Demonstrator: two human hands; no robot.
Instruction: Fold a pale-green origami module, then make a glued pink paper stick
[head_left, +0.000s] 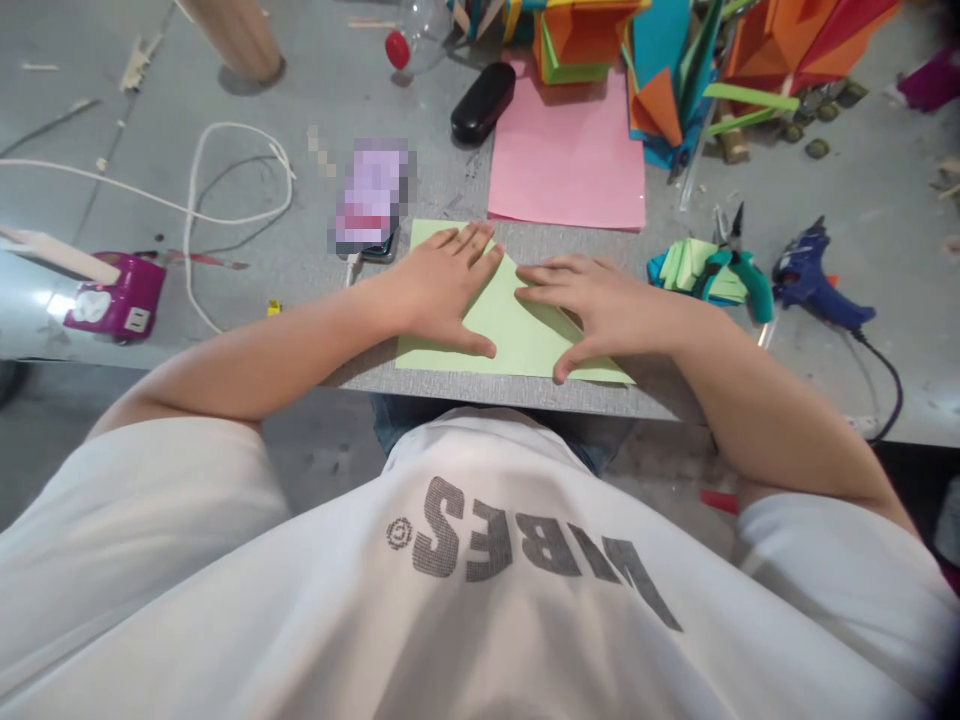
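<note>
A light green sheet of paper [495, 322] lies at the table's front edge, its upper right part folded over on a slant. My left hand [444, 285] rests flat on the left part of the sheet, fingers stretched out and thumb apart. On the folded right side lies my right hand [592, 305], its fingers spread and its thumb near the lower edge. Part of the fold is hidden beneath the right hand. Just beyond the green paper is a stack of pink paper [568, 155].
Left of the paper lies a phone [371, 195] with a white cable [191, 205]. A black case [484, 103] touches the pink stack. To the right are teal-handled pliers [739, 275] and a blue glue gun [817, 275]. Folded coloured paper pieces [589, 40] stand at the back.
</note>
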